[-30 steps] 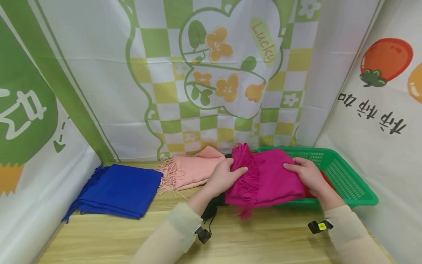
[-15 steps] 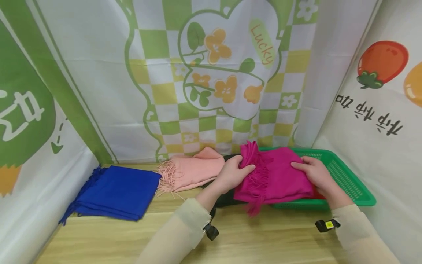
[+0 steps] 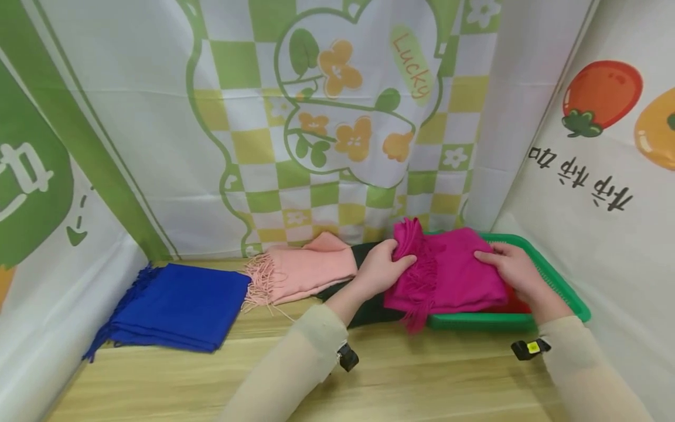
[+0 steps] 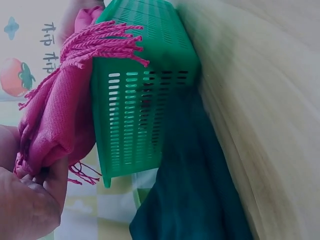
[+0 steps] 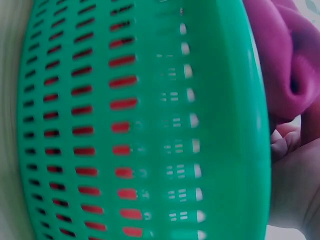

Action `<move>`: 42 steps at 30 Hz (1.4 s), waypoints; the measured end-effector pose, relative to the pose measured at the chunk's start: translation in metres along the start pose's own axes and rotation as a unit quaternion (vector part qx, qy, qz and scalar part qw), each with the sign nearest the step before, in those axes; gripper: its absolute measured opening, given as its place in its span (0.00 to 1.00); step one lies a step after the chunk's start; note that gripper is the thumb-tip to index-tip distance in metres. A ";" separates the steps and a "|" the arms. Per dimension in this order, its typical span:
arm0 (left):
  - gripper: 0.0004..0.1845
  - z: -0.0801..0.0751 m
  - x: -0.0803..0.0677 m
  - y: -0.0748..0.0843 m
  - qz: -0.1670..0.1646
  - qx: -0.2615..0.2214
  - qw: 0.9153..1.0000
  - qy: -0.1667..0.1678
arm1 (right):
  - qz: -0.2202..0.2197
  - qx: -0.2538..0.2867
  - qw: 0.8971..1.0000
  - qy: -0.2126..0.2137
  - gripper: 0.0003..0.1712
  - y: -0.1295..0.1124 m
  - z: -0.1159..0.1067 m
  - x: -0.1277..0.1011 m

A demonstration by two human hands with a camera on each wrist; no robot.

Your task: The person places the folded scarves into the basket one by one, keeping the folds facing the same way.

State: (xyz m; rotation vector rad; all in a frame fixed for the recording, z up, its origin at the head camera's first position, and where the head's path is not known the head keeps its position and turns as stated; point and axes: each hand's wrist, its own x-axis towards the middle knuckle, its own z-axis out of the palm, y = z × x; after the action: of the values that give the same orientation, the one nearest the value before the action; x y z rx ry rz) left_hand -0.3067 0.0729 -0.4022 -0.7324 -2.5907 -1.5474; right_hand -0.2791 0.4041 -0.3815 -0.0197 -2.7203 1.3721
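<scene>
head view softly bright; right wrist view blurry.

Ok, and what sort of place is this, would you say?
Probably a small screened-off work booth: printed sheets rise behind and on both sides of a wood-grain table, which bears a folded blue cloth and a green basket.

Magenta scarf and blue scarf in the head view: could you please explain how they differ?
The magenta scarf is held up over the green basket, while the blue scarf lies flat on the wooden table. The magenta scarf is bunched near its fringed end; the blue scarf is neatly squared. The magenta scarf's fringe falls across its cloth, whereas the blue scarf's trails along its left edge. Both are folded and plain-coloured.
</scene>
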 end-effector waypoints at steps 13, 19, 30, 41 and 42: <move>0.11 0.025 0.012 0.013 -0.006 -0.031 0.999 -0.018 | -0.010 -0.030 0.999 -0.028 0.28 0.010 -0.031 0.008; 0.11 0.036 0.016 0.018 -0.015 -0.038 0.999 -0.035 | -0.001 -0.024 0.998 -0.050 0.30 0.021 -0.044 0.013; 0.10 0.052 0.022 0.017 -0.002 -0.011 0.999 -0.035 | 0.006 -0.017 0.998 -0.058 0.36 0.030 -0.058 0.011; 0.13 0.070 0.028 0.026 0.015 0.078 0.997 -0.016 | 0.016 -0.051 0.997 -0.057 0.37 0.036 -0.067 0.014; 0.13 0.072 0.028 0.026 0.017 0.086 0.996 -0.015 | 0.016 -0.053 0.997 -0.055 0.37 0.035 -0.066 0.014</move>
State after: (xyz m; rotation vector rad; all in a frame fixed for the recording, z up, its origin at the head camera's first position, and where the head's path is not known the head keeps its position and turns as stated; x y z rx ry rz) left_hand -0.3060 0.1539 -0.4093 -0.7834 -2.6749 -1.2940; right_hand -0.2878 0.4791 -0.3696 0.0060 -2.8932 1.2701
